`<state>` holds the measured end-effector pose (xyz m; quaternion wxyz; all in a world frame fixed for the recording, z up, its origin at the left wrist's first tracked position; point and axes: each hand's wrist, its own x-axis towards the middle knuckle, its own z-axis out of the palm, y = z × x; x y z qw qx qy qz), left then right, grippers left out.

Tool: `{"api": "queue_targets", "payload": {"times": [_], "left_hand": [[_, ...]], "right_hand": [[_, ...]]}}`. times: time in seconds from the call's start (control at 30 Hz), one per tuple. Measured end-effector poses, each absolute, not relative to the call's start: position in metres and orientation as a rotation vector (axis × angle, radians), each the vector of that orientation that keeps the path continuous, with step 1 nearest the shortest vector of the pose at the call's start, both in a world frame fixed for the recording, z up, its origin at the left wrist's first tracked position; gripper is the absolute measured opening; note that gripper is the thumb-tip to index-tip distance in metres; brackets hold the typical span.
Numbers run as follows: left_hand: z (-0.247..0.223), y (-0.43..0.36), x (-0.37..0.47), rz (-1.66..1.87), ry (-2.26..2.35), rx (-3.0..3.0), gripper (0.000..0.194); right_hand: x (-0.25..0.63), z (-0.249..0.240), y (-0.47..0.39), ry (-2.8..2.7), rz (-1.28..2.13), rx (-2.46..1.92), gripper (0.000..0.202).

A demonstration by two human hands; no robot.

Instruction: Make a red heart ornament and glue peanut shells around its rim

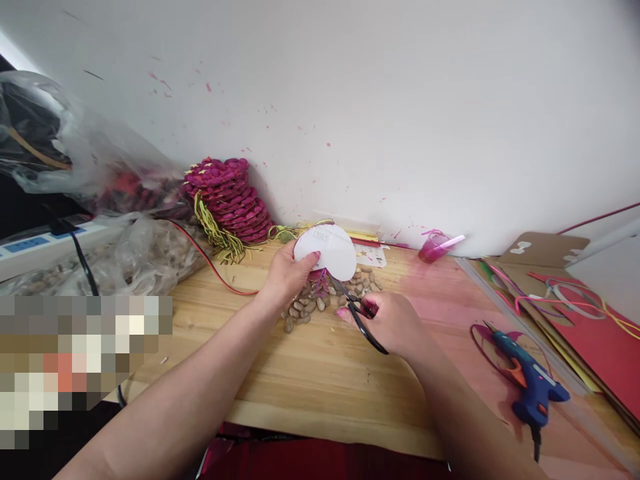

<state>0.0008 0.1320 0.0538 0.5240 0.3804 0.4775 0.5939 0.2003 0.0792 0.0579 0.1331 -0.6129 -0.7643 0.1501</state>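
My left hand [287,272] grips a white heart-shaped card [336,250] with its thumb across the face, above the table. Faint printed digits show near the card's top. Purple strands [321,283] hang at the card's lower edge. My right hand [393,323] is closed around black-handled scissors [367,330], whose blades point up and left to the strands. Whether the blades touch the strands I cannot tell. Below the card lie several brown pebble-like pieces [311,305], perhaps nuts, spread on the wooden table [320,380].
A stack of magenta pieces [233,203] with yellow-green cords stands back left, near plastic bags [145,247] and a power strip [35,247]. To the right are a pink cup [433,248], a blue glue gun [533,380] and a red sheet [593,333] with colored cords.
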Motion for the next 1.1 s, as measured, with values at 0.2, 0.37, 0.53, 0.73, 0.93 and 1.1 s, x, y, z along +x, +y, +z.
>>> {"api": "queue_targets", "payload": {"times": [0.2, 0.37, 0.53, 0.73, 0.93, 1.1], "left_hand": [[0.0448, 0.1368, -0.0038, 1.468, 1.160, 1.024, 0.035], [0.0461, 0.1363, -0.0035, 1.447, 1.169, 1.016, 0.036], [0.0483, 0.1348, -0.0017, 1.398, 1.146, 0.939, 0.035], [0.0521, 0.1319, -0.0004, 1.355, 1.111, 0.864, 0.032], [0.0515, 0.1321, -0.0002, 1.346, 1.110, 0.877, 0.035], [0.0538, 0.1323, -0.0004, 1.339, 1.108, 0.861, 0.032]], "right_hand": [[0.1994, 0.0545, 0.0799, -2.199, 0.436, -1.774, 0.049], [0.1984, 0.0554, 0.0800, -2.212, 0.491, -1.733, 0.050], [0.1960, 0.0565, 0.0793, -2.217, 0.517, -1.721, 0.050], [0.1960, 0.0573, 0.0792, -2.211, 0.540, -1.717, 0.050], [0.1971, 0.0578, 0.0799, -2.205, 0.557, -1.719, 0.051], [0.1972, 0.0574, 0.0800, -2.200, 0.572, -1.715, 0.053]]}}
